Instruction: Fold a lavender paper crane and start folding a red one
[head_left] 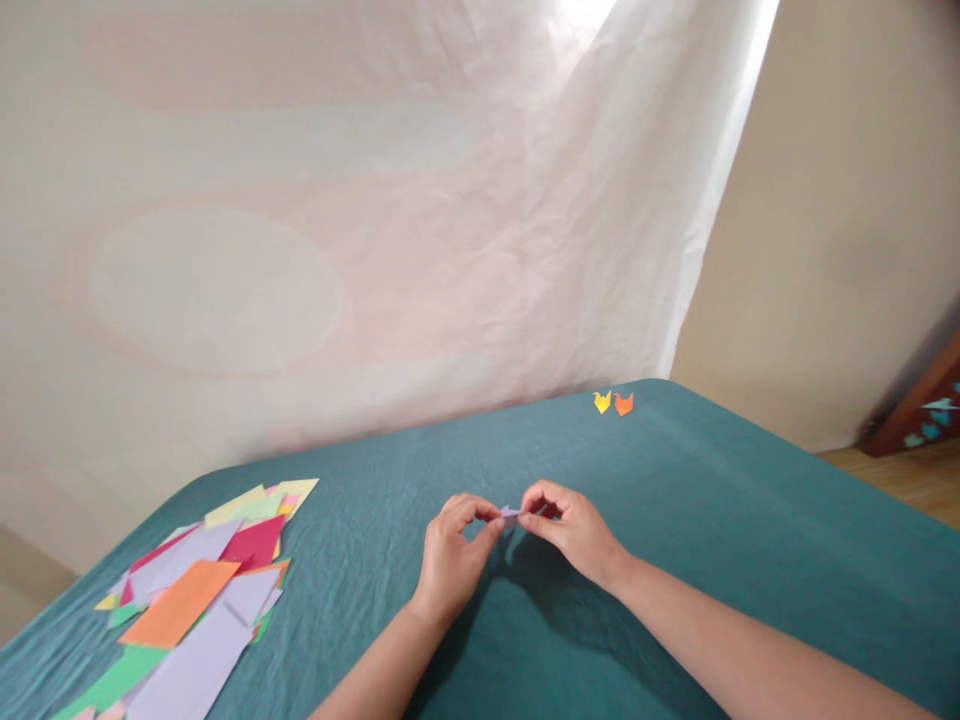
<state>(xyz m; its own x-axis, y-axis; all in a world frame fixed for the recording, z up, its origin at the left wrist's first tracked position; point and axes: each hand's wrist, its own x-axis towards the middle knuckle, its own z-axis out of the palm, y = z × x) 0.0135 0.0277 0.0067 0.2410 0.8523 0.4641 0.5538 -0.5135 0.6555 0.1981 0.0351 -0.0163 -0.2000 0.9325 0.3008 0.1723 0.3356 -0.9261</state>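
A small folded piece of lilac paper (510,516) is held between both hands, just above the green cloth. My left hand (459,552) pinches its left end between thumb and fingertips. From the other side, my right hand (574,528) pinches the right end the same way. Fingertips cover both ends, so only the middle of the fold shows. At the far edge of the table stand or lie two small folded paper birds, a yellow one (602,402) and an orange one (624,403).
Loose coloured paper sheets lie in a heap at the left, among them an orange sheet (180,603) and a lilac sheet (191,665). A green cloth (750,540) covers the table. Behind it hangs a pale curtain (420,250).
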